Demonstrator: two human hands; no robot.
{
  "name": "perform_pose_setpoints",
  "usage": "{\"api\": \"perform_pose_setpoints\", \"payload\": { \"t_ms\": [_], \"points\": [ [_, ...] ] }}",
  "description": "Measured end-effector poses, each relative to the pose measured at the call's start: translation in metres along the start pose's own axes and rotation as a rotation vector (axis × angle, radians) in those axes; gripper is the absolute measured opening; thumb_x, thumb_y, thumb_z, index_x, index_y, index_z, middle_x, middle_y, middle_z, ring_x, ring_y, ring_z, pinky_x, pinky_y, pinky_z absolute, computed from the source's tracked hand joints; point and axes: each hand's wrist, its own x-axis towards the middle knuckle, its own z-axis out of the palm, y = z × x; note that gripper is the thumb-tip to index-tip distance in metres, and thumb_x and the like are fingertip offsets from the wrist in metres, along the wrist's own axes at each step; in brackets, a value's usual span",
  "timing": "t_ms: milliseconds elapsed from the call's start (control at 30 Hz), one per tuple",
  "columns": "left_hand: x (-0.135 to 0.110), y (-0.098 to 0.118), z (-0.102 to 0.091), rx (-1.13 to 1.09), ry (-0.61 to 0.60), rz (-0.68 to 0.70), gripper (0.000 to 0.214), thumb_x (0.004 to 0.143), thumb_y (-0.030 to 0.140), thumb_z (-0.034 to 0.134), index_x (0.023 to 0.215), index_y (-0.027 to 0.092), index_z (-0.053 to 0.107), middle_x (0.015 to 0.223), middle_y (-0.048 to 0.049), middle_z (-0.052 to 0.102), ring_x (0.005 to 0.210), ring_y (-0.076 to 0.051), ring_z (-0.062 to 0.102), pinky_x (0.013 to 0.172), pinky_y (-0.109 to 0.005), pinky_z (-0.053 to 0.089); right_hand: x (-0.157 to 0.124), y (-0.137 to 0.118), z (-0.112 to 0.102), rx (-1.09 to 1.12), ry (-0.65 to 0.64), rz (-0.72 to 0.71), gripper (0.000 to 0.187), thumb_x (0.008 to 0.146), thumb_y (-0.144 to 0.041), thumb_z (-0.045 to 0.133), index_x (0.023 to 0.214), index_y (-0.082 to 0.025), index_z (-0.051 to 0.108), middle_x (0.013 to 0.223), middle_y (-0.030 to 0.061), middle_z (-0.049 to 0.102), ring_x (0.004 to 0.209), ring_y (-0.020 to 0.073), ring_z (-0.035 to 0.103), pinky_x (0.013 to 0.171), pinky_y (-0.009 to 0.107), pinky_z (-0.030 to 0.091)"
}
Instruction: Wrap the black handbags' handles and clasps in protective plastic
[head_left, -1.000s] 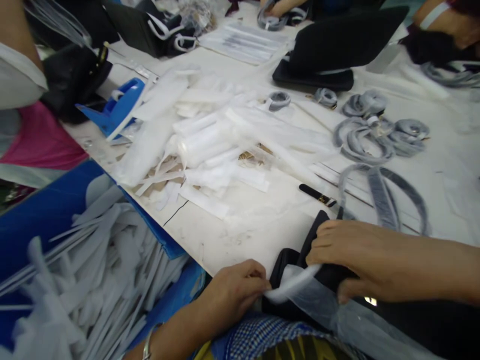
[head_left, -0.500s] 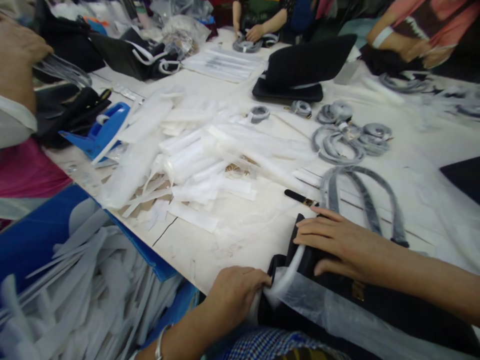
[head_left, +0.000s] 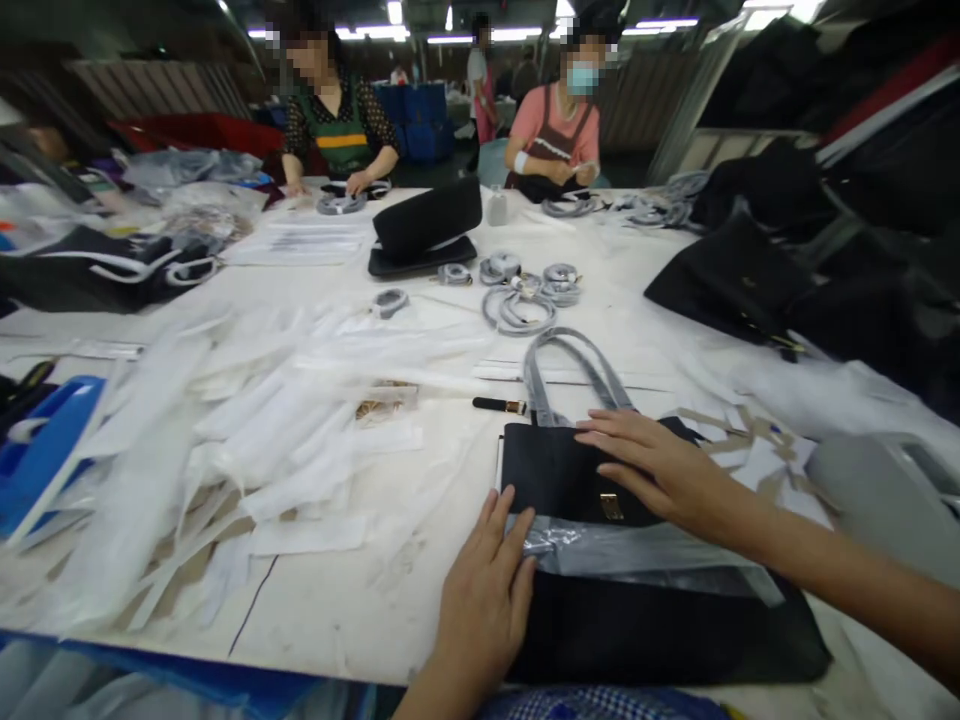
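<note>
A black handbag (head_left: pixel 559 470) lies flat on the white table (head_left: pixel 360 610) in front of me, grey handles (head_left: pixel 559 370) pointing away. A band of clear plastic wrap (head_left: pixel 637 550) crosses its middle. My left hand (head_left: pixel 487 590) lies flat and open on the bag's left edge, fingertips on the plastic. My right hand (head_left: pixel 660 470) rests open on the bag's upper part, fingers stretched left, beside a small gold clasp (head_left: pixel 610 506).
A heap of white foam strips and plastic sleeves (head_left: pixel 247 430) covers the table's left. Coiled grey straps (head_left: pixel 525 290) and a black bag (head_left: pixel 427 230) lie further back. Two people sit working at the far side. More black bags (head_left: pixel 735 280) are on the right, a blue bin (head_left: pixel 45 450) on the left.
The view has lifted from the table edge to the whole room. The bag now lies flat on the table. Both hands have let go of the wrap and spread flat on it.
</note>
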Motion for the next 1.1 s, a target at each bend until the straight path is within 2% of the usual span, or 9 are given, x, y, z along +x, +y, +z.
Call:
{"api": "perform_pose_setpoints", "payload": {
  "t_ms": [67, 167, 300, 433, 600, 733, 900, 1000, 1100],
  "points": [
    [0.0, -0.001, 0.0, 0.045, 0.022, 0.016, 0.049, 0.098, 0.02, 0.043, 0.147, 0.024, 0.039, 0.161, -0.0068, 0.026, 0.148, -0.027, 0.024, 0.113, -0.046, 0.042, -0.052, 0.001, -0.005, -0.09, 0.028, 0.112, 0.043, 0.098, -0.036, 0.049, 0.14, -0.028, 0.05, 0.143, 0.0058, 0.054, 0.138, 0.0279, 0.042, 0.115, 0.055, 0.032],
    [0.002, 0.001, -0.006, 0.112, 0.061, 0.054, 0.05, 0.097, 0.023, 0.046, 0.147, 0.023, 0.039, 0.161, -0.0072, 0.026, 0.148, -0.028, 0.025, 0.112, -0.047, 0.043, -0.116, -0.008, 0.003, -0.213, 0.005, 0.219, 0.055, 0.095, -0.044, 0.053, 0.146, -0.029, 0.043, 0.149, 0.0068, 0.047, 0.14, 0.0335, 0.037, 0.112, 0.061, 0.033],
    [0.005, 0.004, -0.011, 0.231, 0.027, 0.172, 0.054, 0.096, 0.031, 0.052, 0.147, 0.026, 0.039, 0.161, -0.0056, 0.026, 0.149, -0.032, 0.02, 0.114, -0.055, 0.037, -0.154, -0.023, 0.019, -0.294, -0.01, 0.244, 0.069, 0.093, -0.048, 0.054, 0.153, -0.026, 0.03, 0.157, 0.0074, 0.034, 0.144, 0.0342, 0.028, 0.113, 0.06, 0.032],
    [0.002, 0.005, -0.01, 0.333, 0.01, 0.254, 0.049, 0.096, 0.026, 0.051, 0.144, 0.027, 0.045, 0.16, -0.0044, 0.028, 0.149, -0.032, 0.02, 0.112, -0.051, 0.041, -0.163, -0.029, 0.022, -0.318, 0.038, 0.249, 0.068, 0.095, -0.042, 0.053, 0.154, -0.023, 0.027, 0.157, 0.007, 0.033, 0.145, 0.0314, 0.027, 0.114, 0.056, 0.032],
    [0.009, 0.028, -0.012, 0.498, 0.086, 0.305, 0.055, 0.096, 0.025, 0.05, 0.149, 0.022, 0.036, 0.159, -0.0077, 0.031, 0.147, -0.033, 0.025, 0.115, -0.061, 0.03, -0.174, -0.035, 0.024, -0.359, 0.176, 0.281, 0.058, 0.097, -0.031, 0.05, 0.152, -0.022, 0.033, 0.157, 0.0076, 0.034, 0.145, 0.0291, 0.027, 0.117, 0.053, 0.026],
    [0.024, 0.048, 0.001, 0.5, -0.045, 0.495, 0.056, 0.097, 0.025, 0.047, 0.151, 0.023, 0.032, 0.157, -0.0021, 0.035, 0.144, -0.027, 0.032, 0.115, -0.051, 0.037, -0.183, -0.04, 0.035, -0.395, 0.181, 0.217, 0.056, 0.097, -0.025, 0.049, 0.151, -0.021, 0.035, 0.151, 0.0061, 0.043, 0.142, 0.0259, 0.036, 0.118, 0.049, 0.026],
    [0.029, 0.046, 0.021, 0.527, -0.094, 0.538, 0.05, 0.1, 0.031, 0.042, 0.149, 0.028, 0.035, 0.155, 0.0014, 0.039, 0.139, -0.026, 0.042, 0.11, -0.053, 0.042, -0.181, -0.043, 0.035, -0.406, 0.217, 0.198, 0.051, 0.097, -0.027, 0.05, 0.147, -0.021, 0.042, 0.149, 0.0054, 0.047, 0.139, 0.0235, 0.04, 0.117, 0.045, 0.031],
    [0.029, 0.043, 0.02, 0.532, -0.085, 0.546, 0.051, 0.1, 0.033, 0.041, 0.15, 0.029, 0.032, 0.155, 0.0016, 0.038, 0.14, -0.024, 0.041, 0.111, -0.052, 0.042, -0.17, -0.037, 0.031, -0.4, 0.303, 0.307, 0.048, 0.098, -0.032, 0.05, 0.144, -0.022, 0.046, 0.151, 0.0052, 0.044, 0.142, 0.0265, 0.035, 0.117, 0.05, 0.031],
    [0.029, 0.043, 0.018, 0.537, -0.051, 0.525, 0.053, 0.099, 0.034, 0.044, 0.151, 0.032, 0.031, 0.157, 0.0004, 0.035, 0.141, -0.025, 0.039, 0.111, -0.051, 0.041, -0.16, -0.02, 0.036, -0.365, 0.359, 0.461, 0.046, 0.099, -0.038, 0.045, 0.139, -0.017, 0.053, 0.148, 0.0096, 0.048, 0.138, 0.0284, 0.041, 0.111, 0.049, 0.042]
  ]
}}
